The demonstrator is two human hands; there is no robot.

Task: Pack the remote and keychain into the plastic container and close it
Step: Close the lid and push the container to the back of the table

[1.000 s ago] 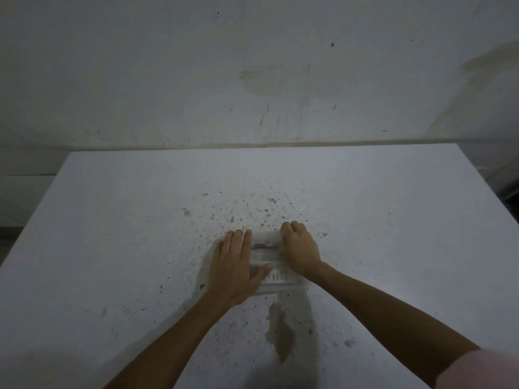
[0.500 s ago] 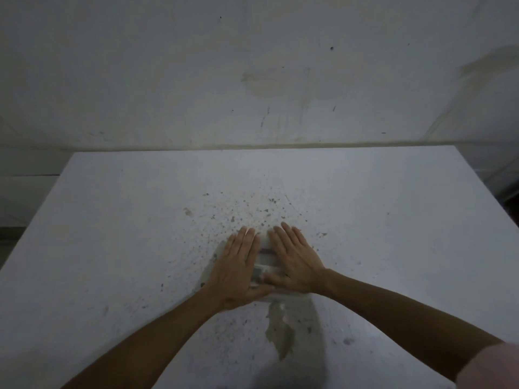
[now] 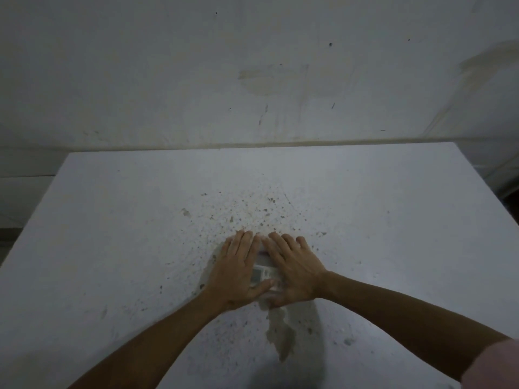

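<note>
Hands (image 3: 236, 272) (image 3: 295, 272) flat, pressing plastic container (image 3: 265, 276) lid; right fingers uncurled since earlier.

The container (image 3: 265, 273) sits on the table (image 3: 112, 234), near its middle. The left hand (image 3: 237, 272) lies flat on its left half, the right hand (image 3: 295, 269) on its right half, fingers toward the wall (image 3: 252, 66) behind the table; the remote (image 3: 262, 275) shows between them

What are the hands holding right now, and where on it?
Both press flat on the plastic container: left hand on its left side, right hand on its right. Neither hand has a closed grip.
</note>
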